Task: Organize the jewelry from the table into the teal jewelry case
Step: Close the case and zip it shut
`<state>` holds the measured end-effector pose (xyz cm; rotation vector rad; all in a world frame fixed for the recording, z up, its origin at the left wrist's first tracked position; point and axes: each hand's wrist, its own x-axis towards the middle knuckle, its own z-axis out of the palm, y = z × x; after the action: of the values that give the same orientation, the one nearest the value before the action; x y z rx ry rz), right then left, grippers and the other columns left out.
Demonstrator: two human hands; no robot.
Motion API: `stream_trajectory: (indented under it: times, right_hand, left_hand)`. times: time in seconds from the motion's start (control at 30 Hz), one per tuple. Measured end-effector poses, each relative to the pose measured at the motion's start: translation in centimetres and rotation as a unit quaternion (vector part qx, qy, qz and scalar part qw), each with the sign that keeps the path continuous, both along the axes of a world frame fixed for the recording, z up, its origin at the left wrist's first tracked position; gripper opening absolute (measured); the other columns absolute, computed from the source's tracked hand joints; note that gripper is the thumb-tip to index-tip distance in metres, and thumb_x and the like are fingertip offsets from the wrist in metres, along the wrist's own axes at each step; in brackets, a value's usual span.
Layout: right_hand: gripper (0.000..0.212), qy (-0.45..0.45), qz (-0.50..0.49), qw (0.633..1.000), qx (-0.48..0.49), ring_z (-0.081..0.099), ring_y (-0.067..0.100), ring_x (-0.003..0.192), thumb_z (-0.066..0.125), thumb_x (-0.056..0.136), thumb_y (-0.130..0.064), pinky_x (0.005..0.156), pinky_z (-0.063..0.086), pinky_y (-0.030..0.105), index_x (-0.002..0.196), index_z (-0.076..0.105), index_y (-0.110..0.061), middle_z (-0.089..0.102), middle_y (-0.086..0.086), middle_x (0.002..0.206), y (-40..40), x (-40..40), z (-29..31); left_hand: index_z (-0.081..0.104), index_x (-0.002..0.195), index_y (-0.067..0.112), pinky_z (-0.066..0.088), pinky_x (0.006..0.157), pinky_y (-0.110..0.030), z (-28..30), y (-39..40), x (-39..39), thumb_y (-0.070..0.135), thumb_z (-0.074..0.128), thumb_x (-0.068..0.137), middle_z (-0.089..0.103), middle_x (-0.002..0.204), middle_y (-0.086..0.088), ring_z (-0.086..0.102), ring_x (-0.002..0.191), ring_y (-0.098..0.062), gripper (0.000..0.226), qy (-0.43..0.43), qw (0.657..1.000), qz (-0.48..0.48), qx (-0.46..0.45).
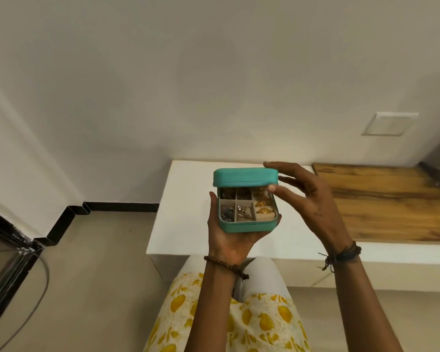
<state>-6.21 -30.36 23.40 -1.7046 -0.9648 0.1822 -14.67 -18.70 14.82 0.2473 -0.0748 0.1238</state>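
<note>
The teal jewelry case [235,226] is held up above the white table [186,199], resting in the palm of my left hand [229,240]. Its lid [244,177] is tilted partly down over the back row of compartments. My right hand [305,199] touches the lid's right corner with thumb and fingertips. Inside, beige compartments hold silver pieces [226,214] at the left, mixed pieces [243,212] in the middle, and gold earrings [262,207] at the right.
A wooden board [391,199] covers the table's right part. A white wall with a switch plate [389,123] stands behind. The floor lies to the left, with a black skirting and a cable [36,288]. My lap in yellow-patterned cloth is below.
</note>
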Motion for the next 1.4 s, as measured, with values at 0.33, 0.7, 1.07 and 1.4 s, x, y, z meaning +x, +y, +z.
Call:
stream_trajectory:
  times: [0.33, 0.7, 1.07, 1.4]
  right_hand:
    - [0.045, -0.079, 0.021, 0.996, -0.043, 0.043, -0.006, 0.126, 0.063, 0.078, -0.045, 0.099, 0.034, 0.005, 0.122, 0.051, -0.041, 0.048, -0.028, 0.134, -1.8, -2.7, -1.2]
    - [0.068, -0.277, -0.049, 0.954, -0.103, 0.043, 0.009, 0.124, 0.076, 0.073, -0.025, 0.096, 0.038, 0.017, 0.129, 0.037, -0.030, 0.044, 0.002, 0.142, -1.3, -3.8, -1.9]
    - [0.050, -0.363, -0.083, 0.927, -0.055, 0.052, 0.021, 0.120, 0.065, 0.083, -0.033, 0.096, 0.046, 0.030, 0.128, 0.045, -0.021, 0.050, 0.012, 0.135, -1.5, -4.6, -2.7]
    - [0.023, 0.264, 0.004, 0.963, 0.054, 0.059, 0.014, 0.111, 0.057, 0.081, -0.042, 0.078, 0.055, 0.024, 0.102, 0.062, -0.033, 0.059, -0.014, 0.118, -1.0, -4.2, -0.7]
  left_hand:
    - [0.070, 0.104, 0.011, 0.050, 0.084, -0.052, 2.3, -0.2, -1.2, 0.072, 0.028, 0.078, 0.067, 0.108, -0.017, 0.066, 0.094, -0.035, 0.078, 0.066, 0.994, 0.081, 0.011]
    - [0.066, 0.112, 0.013, 0.056, 0.071, -0.047, 4.2, -0.5, -2.1, 0.063, 0.056, 0.067, 0.067, 0.110, -0.016, 0.066, 0.097, -0.033, 0.068, 0.015, 0.994, 0.095, 0.055]
    - [0.072, 0.101, 0.018, 0.058, 0.069, -0.043, 4.7, 1.0, -3.1, 0.049, 0.085, 0.044, 0.070, 0.105, -0.012, 0.068, 0.094, -0.030, 0.066, 0.057, 0.987, 0.088, 0.122]
    - [0.072, 0.098, 0.016, 0.058, 0.066, -0.035, 4.5, 1.4, -2.7, 0.041, 0.087, 0.038, 0.071, 0.103, -0.010, 0.069, 0.090, -0.025, 0.067, 0.109, 0.978, 0.097, 0.151]
